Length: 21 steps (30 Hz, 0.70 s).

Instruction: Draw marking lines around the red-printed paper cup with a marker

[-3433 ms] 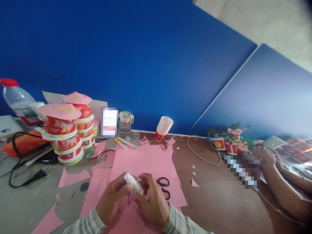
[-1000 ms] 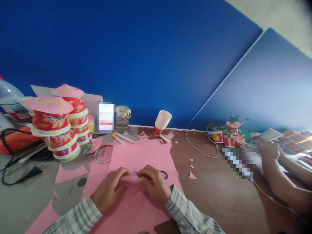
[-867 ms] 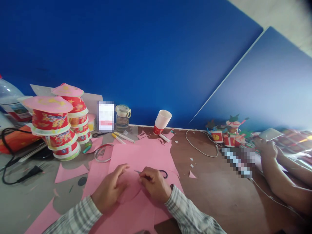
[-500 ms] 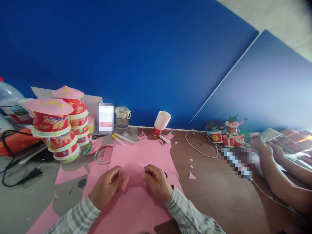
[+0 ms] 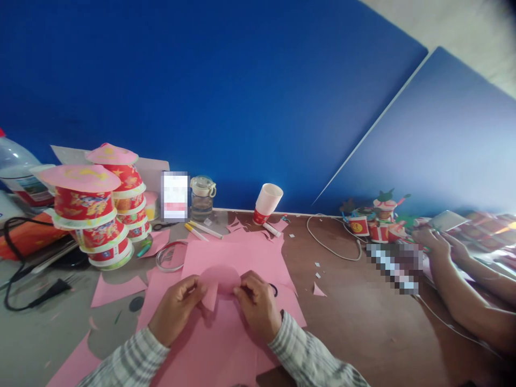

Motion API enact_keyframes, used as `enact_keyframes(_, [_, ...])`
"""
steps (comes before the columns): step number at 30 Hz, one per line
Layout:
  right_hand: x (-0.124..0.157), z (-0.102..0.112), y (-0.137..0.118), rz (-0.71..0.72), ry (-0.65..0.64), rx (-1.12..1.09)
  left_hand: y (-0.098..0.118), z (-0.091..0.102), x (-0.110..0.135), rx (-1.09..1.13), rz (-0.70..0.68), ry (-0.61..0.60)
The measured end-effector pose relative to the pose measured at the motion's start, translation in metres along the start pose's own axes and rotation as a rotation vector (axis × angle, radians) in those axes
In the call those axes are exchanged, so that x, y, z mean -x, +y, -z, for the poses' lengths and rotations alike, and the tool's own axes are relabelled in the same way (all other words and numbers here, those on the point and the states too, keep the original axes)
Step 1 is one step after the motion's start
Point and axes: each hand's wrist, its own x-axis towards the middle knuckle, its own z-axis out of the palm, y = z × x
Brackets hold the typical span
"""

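My left hand (image 5: 177, 309) and my right hand (image 5: 258, 303) both pinch a round pink paper cutout (image 5: 220, 280), bent into a shallow cone a little above the table. The left fingers grip its left edge, where a pointed flap hangs down. The right fingers grip its right edge. Beneath them lies a large pink paper sheet (image 5: 237, 255). The black handles of a pair of scissors (image 5: 274, 290) peek out just right of my right hand.
Two stacks of red paper cups with pink cone lids (image 5: 91, 215) stand at left beside a water bottle (image 5: 18, 174) and a black cable (image 5: 28, 293). A white cup (image 5: 268, 203), a glass jar (image 5: 201, 196), pens (image 5: 203, 230) and a tape ring (image 5: 169, 255) sit behind. Another person's hands (image 5: 437, 244) work at right.
The glue stick I held earlier now lies by the white cup. Both hands lifted the round pink cutout off the sheet and curled it into a cone shape.
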Motion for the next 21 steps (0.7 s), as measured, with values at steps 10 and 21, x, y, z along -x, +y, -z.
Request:
enact_keyframes(10, [0.006, -0.006, -0.003, 0.004, -0.031, 0.003, 0.004, -0.012, 0.002, 0.204, 0.072, -0.017])
enact_keyframes(21, [0.003, -0.011, -0.005, -0.364, -0.208, -0.556, -0.001, -0.014, 0.004, 0.212, 0.189, -0.142])
